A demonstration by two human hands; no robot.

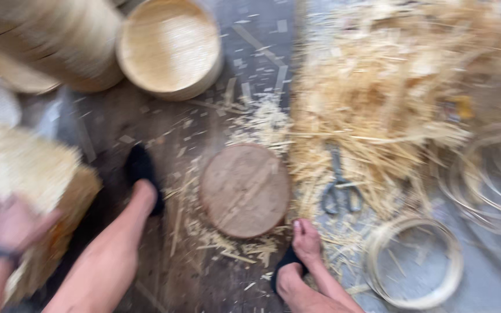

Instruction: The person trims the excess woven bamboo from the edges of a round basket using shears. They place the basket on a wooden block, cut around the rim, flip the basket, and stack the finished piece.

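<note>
Left hand [13, 223], at 8 o'clock: grips stack of woven mats [24, 174]. Right hand: out of view. Round wooden block [244, 190], centre; scissors [338, 188] at 3 o'clock.

Basket-weaving workshop floor, heaped bamboo shavings [378, 87], stacked woven trays [169, 46], scissors [338, 188], hoops [413, 264]

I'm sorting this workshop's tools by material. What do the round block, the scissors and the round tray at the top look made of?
Round block: likely raw wood, matte brown, scored by cut marks.
Scissors: probably metal, dull grey, unpainted.
Round tray: apparently woven bamboo or similar pale fibre, unvarnished; blur hides the weave.
</note>
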